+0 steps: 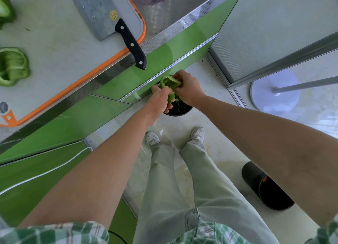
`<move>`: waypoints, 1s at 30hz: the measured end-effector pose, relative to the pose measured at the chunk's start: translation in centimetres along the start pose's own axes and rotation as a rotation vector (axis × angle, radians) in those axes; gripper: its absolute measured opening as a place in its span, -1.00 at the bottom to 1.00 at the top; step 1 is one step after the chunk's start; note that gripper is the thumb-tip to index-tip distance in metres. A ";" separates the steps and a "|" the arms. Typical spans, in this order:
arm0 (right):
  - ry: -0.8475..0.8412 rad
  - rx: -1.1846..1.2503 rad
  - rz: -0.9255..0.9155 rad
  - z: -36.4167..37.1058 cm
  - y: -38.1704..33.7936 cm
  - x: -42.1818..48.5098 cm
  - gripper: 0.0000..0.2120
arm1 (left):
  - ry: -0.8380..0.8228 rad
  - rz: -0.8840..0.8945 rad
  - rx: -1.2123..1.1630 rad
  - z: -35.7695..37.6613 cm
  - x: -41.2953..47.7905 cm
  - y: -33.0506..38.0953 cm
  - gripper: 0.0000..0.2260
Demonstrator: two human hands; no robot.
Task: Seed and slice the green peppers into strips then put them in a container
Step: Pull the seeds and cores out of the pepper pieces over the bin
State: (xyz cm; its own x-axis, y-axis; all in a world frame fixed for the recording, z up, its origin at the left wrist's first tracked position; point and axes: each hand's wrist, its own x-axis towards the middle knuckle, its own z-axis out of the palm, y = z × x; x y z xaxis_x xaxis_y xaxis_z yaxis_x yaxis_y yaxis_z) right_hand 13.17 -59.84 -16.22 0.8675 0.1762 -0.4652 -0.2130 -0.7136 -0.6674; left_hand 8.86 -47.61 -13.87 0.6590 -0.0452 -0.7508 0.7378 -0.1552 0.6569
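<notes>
Over the black bin (pixel 180 109) on the floor, below the front edge of the bench (pixel 86 87): left hand (pixel 160 99) and right hand (pixel 190 88) both grip a pepper half (pixel 169 82). Step: seeding. Next, likely: carry it to the cutting board (pixel 54 42), take the cleaver (pixel 98 13), slice strips.

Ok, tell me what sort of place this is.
Probably a kitchen prep counter: a cleaver lies on an orange-rimmed cutting board with a green pepper half, and the left hand and right hand hold a pepper piece over a floor bin.
</notes>
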 end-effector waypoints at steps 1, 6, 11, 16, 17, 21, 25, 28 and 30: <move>-0.021 0.026 -0.003 -0.1 0.0 -0.1 -0.75 | 0.011 0.001 0.007 0.0 0.1 0.0 -0.96; 0.025 0.112 0.008 0.0 0.0 0.2 -0.83 | 0.005 0.002 -0.013 0.0 0.1 0.1 -0.95; 0.039 0.139 -0.001 -0.1 -0.3 -0.1 -0.73 | 0.014 0.037 -0.012 -0.2 -0.1 0.3 -0.88; -0.007 0.202 0.013 -0.1 -0.4 -0.1 -0.84 | -0.015 0.014 -0.013 -0.5 -0.2 0.3 -0.87; 0.001 0.196 0.019 -0.1 -0.4 0.0 -0.83 | -0.019 0.014 -0.010 -0.5 -0.2 0.3 -0.89; -0.023 0.139 0.022 0.0 -0.2 0.3 -0.83 | 0.007 0.032 -0.012 -0.5 -0.4 0.1 -0.95; -0.054 0.231 0.020 -0.4 -0.4 -0.1 -0.79 | 0.025 0.033 -0.043 -0.7 -0.4 0.1 -0.86; -0.017 0.254 0.021 -0.2 -0.8 0.1 -0.81 | 0.020 0.041 -0.054 -0.6 -0.4 0.2 -0.86; 0.015 0.242 0.033 0.0 -0.9 0.2 -0.89 | 0.013 0.051 -0.063 -0.5 -0.5 0.2 -0.87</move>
State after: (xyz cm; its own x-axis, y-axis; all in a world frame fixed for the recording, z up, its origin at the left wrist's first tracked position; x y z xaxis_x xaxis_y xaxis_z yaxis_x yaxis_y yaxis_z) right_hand 13.52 -59.17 -15.65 0.8645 0.1446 -0.4814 -0.3409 -0.5352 -0.7729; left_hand 8.79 -47.11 -13.33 0.6977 -0.0389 -0.7153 0.7104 -0.0910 0.6979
